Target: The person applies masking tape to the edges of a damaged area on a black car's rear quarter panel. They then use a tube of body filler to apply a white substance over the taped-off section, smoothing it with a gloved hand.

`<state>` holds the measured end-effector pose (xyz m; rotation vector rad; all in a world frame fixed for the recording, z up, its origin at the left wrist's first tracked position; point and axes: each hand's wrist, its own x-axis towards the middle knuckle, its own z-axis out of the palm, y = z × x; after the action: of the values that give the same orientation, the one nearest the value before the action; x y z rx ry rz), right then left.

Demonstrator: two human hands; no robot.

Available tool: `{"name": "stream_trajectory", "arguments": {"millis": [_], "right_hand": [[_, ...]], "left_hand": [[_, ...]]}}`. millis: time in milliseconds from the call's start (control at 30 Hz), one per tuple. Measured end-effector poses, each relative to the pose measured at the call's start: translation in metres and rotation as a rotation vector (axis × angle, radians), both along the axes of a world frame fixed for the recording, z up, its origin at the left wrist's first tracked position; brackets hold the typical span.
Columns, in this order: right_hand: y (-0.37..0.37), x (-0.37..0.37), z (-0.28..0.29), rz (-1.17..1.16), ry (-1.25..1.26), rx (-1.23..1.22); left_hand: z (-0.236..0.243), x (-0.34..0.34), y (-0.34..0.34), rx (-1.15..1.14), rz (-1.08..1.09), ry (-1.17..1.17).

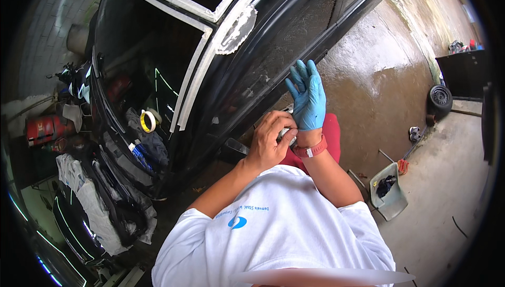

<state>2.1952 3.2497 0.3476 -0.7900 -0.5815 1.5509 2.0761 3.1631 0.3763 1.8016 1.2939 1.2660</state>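
My right hand wears a light blue glove. Its fingers are stretched upward and a little bent, with nothing in them. A red wristwatch sits just below the glove's cuff. My bare left hand is closed beside that cuff, fingers curled and thumb touching near the right wrist. Something pale shows between its thumb and fingers, too small and covered to name. Both hands are in front of a black car. Strips of masking tape frame its windshield edge, and a whitish sanded patch marks the pillar.
A tape roll and a blue-and-white tube lie at the windshield's base. Right of me stand a pale plastic chair with a dark cloth on it and a wheel. Wet concrete floor runs beside the car.
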Motion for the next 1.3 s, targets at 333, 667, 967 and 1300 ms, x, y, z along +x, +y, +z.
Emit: {"name": "stream_trajectory", "arguments": {"millis": [333, 667, 967, 1300], "right_hand": [[0.02, -0.014, 0.026, 0.041, 0.17, 0.061], [0.018, -0.025, -0.005, -0.091, -0.144, 0.117], [0.029, -0.036, 0.015, 0.019, -0.083, 0.283], [0.008, -0.065, 0.017, 0.187, -0.298, -0.056]], "left_hand": [[0.014, -0.006, -0.009, -0.294, -0.097, -0.35], [-0.017, -0.01, -0.001, 0.03, 0.272, -0.064], [-0.005, -0.013, 0.005, -0.09, 0.298, 0.122], [-0.018, -0.008, -0.023, 0.416, 0.326, 0.035]]}}
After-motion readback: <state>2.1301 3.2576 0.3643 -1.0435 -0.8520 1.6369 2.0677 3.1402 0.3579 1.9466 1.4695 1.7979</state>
